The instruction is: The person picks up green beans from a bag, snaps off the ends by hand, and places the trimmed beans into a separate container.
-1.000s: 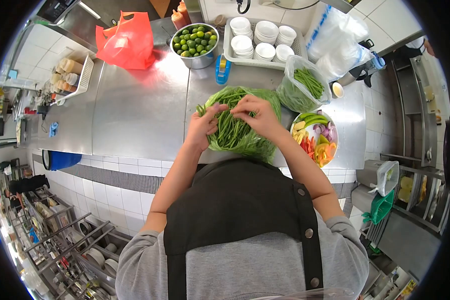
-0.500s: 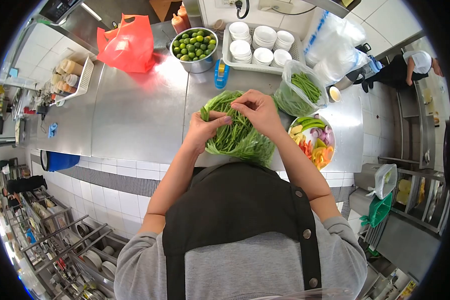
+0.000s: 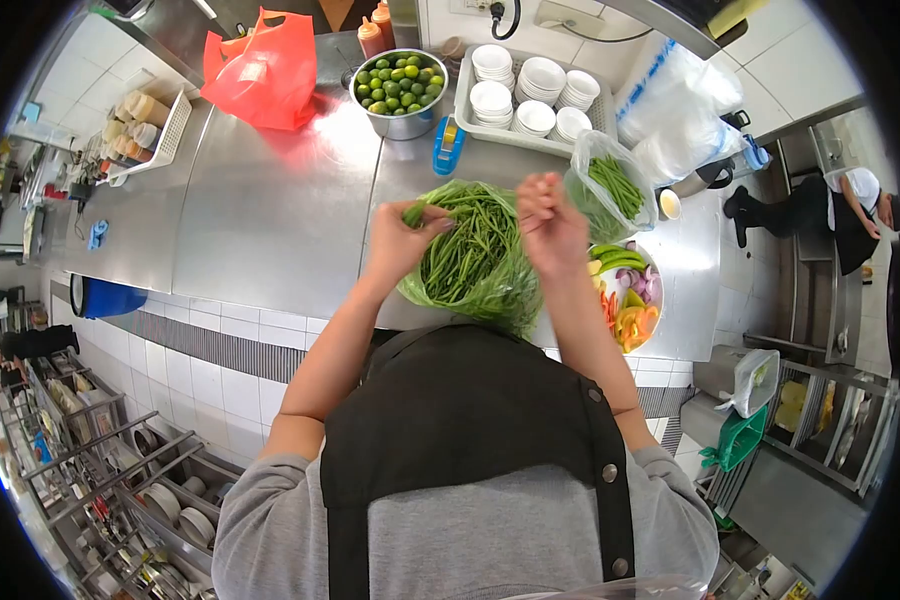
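My left hand [image 3: 402, 242] is closed around a few green beans [image 3: 413, 213], at the left edge of an open green plastic bag [image 3: 523, 305]. Inside that bag lies a heap of long green beans [image 3: 462, 255]. My right hand [image 3: 553, 228] is raised over the bag's right side, its fingers curled and smeared by motion, so whether it holds anything cannot be made out. Just beyond it stands a clear plastic bag [image 3: 582, 205] with cut green bean pieces [image 3: 616, 186] in it.
A plate of cut vegetables [image 3: 630, 300] sits right of the green bag. Farther back are a pot of limes [image 3: 400, 124], a blue tape dispenser [image 3: 448, 148], a crate [image 3: 518, 140] of white bowls and a red bag [image 3: 260, 75]. Another person [image 3: 850, 210] stands far right.
My right hand has left the spot beside my left hand and swung right, toward the clear bag. My left hand stays at the green bag's left edge with beans. The view has shifted slightly.
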Demonstrator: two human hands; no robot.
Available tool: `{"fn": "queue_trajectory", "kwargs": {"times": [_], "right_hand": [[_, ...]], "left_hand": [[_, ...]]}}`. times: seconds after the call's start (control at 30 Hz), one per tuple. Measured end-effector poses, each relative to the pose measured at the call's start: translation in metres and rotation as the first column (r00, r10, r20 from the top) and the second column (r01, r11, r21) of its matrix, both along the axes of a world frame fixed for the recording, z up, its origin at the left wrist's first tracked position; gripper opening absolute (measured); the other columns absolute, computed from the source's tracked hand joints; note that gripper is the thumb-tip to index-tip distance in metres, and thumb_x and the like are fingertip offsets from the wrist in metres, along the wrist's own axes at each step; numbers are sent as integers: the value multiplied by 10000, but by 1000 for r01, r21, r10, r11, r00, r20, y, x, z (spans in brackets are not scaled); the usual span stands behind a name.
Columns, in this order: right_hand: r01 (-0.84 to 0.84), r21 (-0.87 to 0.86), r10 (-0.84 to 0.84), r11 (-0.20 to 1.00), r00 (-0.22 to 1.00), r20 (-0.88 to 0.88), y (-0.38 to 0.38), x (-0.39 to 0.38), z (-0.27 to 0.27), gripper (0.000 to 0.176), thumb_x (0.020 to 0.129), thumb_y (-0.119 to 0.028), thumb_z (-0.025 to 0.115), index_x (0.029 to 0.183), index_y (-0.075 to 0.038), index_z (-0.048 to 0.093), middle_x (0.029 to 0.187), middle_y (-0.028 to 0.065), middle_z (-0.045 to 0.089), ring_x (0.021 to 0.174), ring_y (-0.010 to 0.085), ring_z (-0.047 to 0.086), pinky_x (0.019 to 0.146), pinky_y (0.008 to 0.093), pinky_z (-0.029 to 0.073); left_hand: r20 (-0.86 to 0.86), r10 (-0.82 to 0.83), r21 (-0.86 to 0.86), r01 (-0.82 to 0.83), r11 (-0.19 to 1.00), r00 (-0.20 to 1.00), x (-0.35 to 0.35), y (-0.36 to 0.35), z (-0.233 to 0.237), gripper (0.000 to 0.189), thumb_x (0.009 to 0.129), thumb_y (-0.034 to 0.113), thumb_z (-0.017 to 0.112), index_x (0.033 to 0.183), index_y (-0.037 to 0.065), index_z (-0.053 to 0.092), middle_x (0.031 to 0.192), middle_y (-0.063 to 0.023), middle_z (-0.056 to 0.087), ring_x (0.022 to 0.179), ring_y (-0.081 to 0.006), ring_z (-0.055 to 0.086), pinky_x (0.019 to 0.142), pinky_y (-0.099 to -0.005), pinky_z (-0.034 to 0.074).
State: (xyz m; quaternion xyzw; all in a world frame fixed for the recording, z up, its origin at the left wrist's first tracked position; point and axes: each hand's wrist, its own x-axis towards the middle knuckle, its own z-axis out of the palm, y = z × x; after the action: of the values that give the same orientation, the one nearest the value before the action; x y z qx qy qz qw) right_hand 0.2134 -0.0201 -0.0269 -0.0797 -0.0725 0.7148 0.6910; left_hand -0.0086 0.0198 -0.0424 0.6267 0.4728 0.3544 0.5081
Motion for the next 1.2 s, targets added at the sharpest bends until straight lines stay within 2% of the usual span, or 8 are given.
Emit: {"fn": "queue_trajectory", "kwargs": {"times": [0.1,0.2,0.27,0.43,0.63,0.73,0.93,1.2], "right_hand": [[6,79,-36,997,920,390,-3,31,23,98,915,-47,714,977,28,704,856,83,692,709,104,613,669,212,497],[-82,-78,111,994,573,812,-7,31,24,90,889,-51,740,935,19,708,849,78,700,710,97,631,646,222,512],[-195,-175,229,965,306,924,-9,12,13,64,876,-37,739,907,9,706,840,66,701,712,92,636,639,224,515],[-251,-340,395,906,218,892,-7,-5,-31,259,953,-199,699,1052,38,728,842,73,718,742,120,678,671,260,567],[-94,-30,60,995,335,940,-7,-17,-7,293,953,-247,703,1104,4,719,937,56,699,771,118,636,705,281,530],[-127,155,-172,980,-131,976,-13,-29,13,243,942,-201,705,1063,10,719,872,61,668,716,130,609,673,278,500],[-22,247,-245,969,-230,942,-14,-52,0,151,914,-109,693,960,34,710,835,116,633,725,231,615,687,330,484],[142,390,-404,910,95,910,-22,-52,21,78,933,-45,652,946,24,685,841,115,632,733,203,605,689,323,475]], "left_hand": [[203,86,-370,-5,929,975,-17,2,8,158,941,107,712,1016,-31,726,883,-81,741,583,-16,499,502,-177,386],[578,215,-563,194,804,787,-22,6,3,191,978,117,671,1115,-15,665,990,-98,719,541,6,383,449,-171,314],[607,284,-591,184,785,742,-13,4,10,187,993,118,650,1131,-7,633,1038,-108,701,536,4,373,443,-161,305],[604,351,-553,60,831,716,6,2,18,181,942,162,734,987,39,609,1024,-117,731,495,11,319,434,-183,261],[575,384,-489,-74,869,722,9,4,10,198,934,151,744,1006,13,621,1025,-141,739,487,12,312,436,-187,251],[585,405,-457,-127,880,703,10,1,10,196,933,145,743,1003,5,626,1034,-150,742,488,14,312,434,-191,242],[569,417,-390,-213,896,709,19,-9,17,165,943,127,726,999,9,626,1021,-148,750,476,11,296,428,-195,221],[615,486,-554,-98,827,621,18,-12,19,179,955,125,707,902,92,539,1085,-137,730,506,-14,328,437,-197,257]]}}
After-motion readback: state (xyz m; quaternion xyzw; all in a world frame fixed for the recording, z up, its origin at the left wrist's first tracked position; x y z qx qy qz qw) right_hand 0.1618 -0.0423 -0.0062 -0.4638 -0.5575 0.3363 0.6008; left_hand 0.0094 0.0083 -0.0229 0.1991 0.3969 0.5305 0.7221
